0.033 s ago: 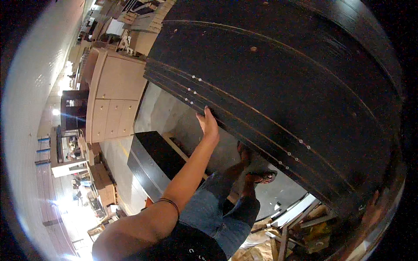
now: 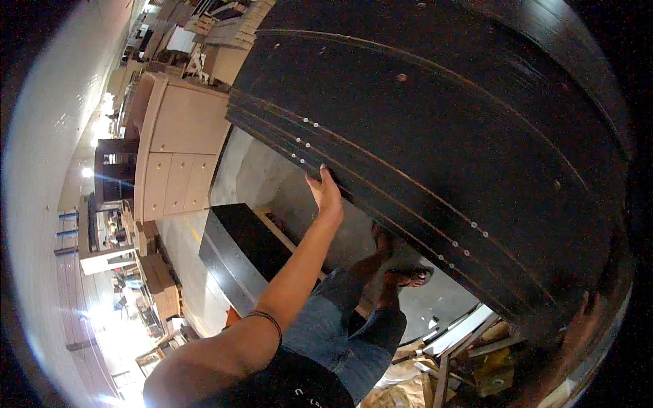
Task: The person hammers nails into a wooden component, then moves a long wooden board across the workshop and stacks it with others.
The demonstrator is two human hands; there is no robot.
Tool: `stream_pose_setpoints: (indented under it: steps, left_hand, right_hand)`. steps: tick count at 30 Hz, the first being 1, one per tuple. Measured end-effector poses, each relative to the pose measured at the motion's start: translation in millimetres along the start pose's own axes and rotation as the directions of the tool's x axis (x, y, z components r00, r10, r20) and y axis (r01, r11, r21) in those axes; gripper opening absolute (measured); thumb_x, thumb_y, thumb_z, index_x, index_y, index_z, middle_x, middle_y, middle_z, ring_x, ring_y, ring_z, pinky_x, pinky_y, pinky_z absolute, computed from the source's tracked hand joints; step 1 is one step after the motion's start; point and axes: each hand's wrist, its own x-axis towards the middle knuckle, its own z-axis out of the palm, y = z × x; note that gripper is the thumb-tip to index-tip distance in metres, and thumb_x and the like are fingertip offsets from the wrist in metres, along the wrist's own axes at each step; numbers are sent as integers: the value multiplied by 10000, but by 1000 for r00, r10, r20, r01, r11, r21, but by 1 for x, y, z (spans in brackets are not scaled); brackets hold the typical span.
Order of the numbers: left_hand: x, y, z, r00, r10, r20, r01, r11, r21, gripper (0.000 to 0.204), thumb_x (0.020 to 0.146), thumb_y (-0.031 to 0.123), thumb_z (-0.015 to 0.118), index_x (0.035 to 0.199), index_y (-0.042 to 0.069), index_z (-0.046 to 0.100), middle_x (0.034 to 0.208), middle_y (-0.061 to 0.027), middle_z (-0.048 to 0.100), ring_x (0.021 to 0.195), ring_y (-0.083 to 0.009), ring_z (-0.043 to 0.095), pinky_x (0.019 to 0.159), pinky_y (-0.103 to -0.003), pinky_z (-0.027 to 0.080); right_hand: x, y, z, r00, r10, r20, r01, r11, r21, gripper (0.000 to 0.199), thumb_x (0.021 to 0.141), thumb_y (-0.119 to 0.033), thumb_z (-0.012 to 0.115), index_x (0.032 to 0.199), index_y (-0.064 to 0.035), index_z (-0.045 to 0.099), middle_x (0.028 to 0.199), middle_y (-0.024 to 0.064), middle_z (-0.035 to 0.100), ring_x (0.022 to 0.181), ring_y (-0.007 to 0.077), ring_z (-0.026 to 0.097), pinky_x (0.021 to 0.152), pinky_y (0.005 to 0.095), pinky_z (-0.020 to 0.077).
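Observation:
A stack of large black boards [image 2: 435, 136] fills the upper right of the view, tilted, with pale worn edges and rows of small white dots. My left hand [image 2: 326, 198] reaches up from the lower left and grips the stack's lower edge; a dark band sits on that forearm. At the dim far right, my right hand [image 2: 579, 325] holds the end of the same stack. Under the boards I see my legs in blue jeans [image 2: 347, 326] and sandalled feet [image 2: 408, 276] on the concrete floor.
A long black box [image 2: 238, 253] lies on the floor just left of my legs. Behind it stands a beige cabinet with drawers [image 2: 180, 156] and a dark shelf unit [image 2: 112, 170]. Wood scraps and white frames [image 2: 462, 340] lie at the lower right.

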Motion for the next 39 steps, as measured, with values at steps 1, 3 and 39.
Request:
stream_pose_setpoints:
  steps: [1, 3, 39]
  left_hand:
    - [11, -8, -1, 994, 98, -37, -96, 994, 60, 722, 924, 359, 486, 1420, -22, 125, 1439, -206, 230, 1245, -332, 386, 1019, -383, 329]
    - [18, -12, 1, 980, 180, -81, -158, 960, 232, 695, 916, 339, 507, 1402, -35, 180, 1374, -218, 295, 1185, -339, 436, 981, -395, 366]
    - [33, 28, 9, 946, -300, -122, 313, 944, 102, 870, 598, 424, 838, 1157, -93, 416, 1125, -176, 533, 1042, -273, 538, 869, -376, 452]
  right_hand:
    - [16, 9, 23, 997, 62, 51, -68, 991, 118, 527, 938, -402, 449, 1344, -67, 413, 1331, 180, 455, 1162, 295, 490, 936, 382, 398]
    - [33, 33, 72, 978, 176, 109, -202, 922, 329, 575, 929, -432, 451, 1377, -83, 366, 1364, 182, 415, 1200, 301, 455, 979, 396, 360]
    - [-19, 2, 47, 658, 481, 579, -666, 731, 150, 802, 826, -648, 466, 1392, -90, 354, 1418, 151, 354, 1271, 335, 378, 1067, 449, 284]
